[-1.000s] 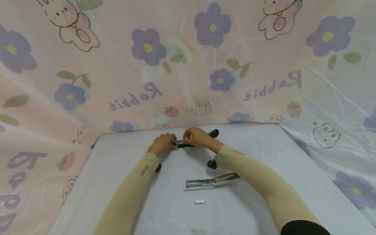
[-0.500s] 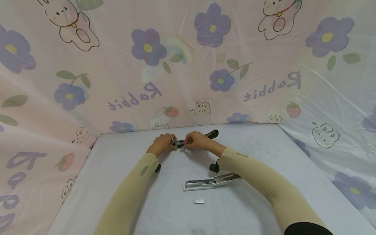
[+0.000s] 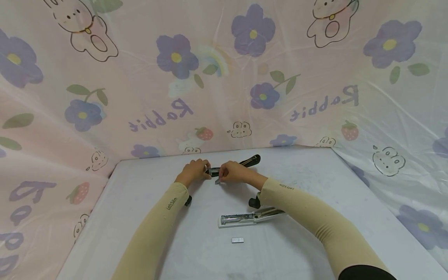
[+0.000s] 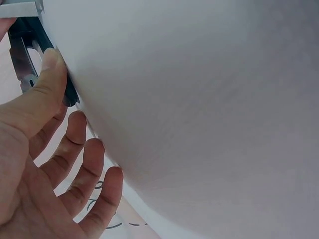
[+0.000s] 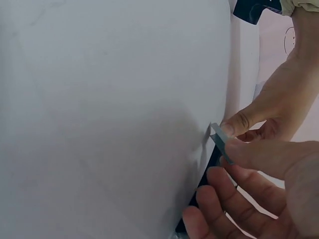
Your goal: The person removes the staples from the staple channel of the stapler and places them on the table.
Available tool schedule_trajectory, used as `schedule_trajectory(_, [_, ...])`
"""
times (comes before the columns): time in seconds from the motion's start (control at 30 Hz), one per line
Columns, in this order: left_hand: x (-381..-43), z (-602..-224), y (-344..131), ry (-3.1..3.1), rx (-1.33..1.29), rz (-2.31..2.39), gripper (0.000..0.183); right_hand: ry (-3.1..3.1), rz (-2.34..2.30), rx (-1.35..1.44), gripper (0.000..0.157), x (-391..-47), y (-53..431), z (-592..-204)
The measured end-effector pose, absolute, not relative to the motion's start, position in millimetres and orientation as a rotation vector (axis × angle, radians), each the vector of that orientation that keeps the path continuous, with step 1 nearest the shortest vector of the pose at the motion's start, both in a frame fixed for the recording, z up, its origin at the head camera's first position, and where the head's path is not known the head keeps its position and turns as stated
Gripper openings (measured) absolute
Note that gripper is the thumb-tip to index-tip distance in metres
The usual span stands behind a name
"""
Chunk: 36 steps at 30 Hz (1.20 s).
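Note:
At the far side of the table, an opened black stapler (image 3: 252, 160) lies with its long handle pointing back to the right. My left hand (image 3: 193, 171) grips its left end between thumb and index finger, the other fingers spread loosely in the left wrist view. Just in front of the stapler, my right hand (image 3: 233, 172) pinches a small silver strip of staples (image 5: 219, 141) between thumb and index finger. That strip pokes out below the right fingertips in the head view, apart from the tray of the stapler. The right hand hides the stapler's middle.
Closer to me lies an opened white stapler (image 3: 238, 221), its right end hidden behind my right sleeve (image 3: 301, 198). A second strip of staples (image 3: 237, 240) lies in front of it. A printed curtain (image 3: 217, 85) rises at the table's back edge.
My right hand has come down and toward me, carrying the staple strip from over the black stapler to its near side. The left hand keeps its place on the stapler.

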<state>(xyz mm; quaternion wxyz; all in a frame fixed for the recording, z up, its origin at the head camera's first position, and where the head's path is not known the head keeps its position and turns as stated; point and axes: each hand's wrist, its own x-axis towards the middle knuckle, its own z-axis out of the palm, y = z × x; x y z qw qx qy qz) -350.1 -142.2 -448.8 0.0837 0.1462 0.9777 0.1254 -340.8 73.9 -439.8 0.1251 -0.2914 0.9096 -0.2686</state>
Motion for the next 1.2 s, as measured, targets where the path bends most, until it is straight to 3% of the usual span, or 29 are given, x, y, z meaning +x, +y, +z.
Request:
schedule_trajectory(1.0, [-348,-449,-143,2.934,0.451,0.378,0.045,2.744,-0.513,-0.867,0.008,-343,73,-449])
schedule_trajectory(1.2, [-346,-446,-146,2.911,0.451,0.428,0.046,2.721,-0.554,-0.914,0.003,-342,79,-436])
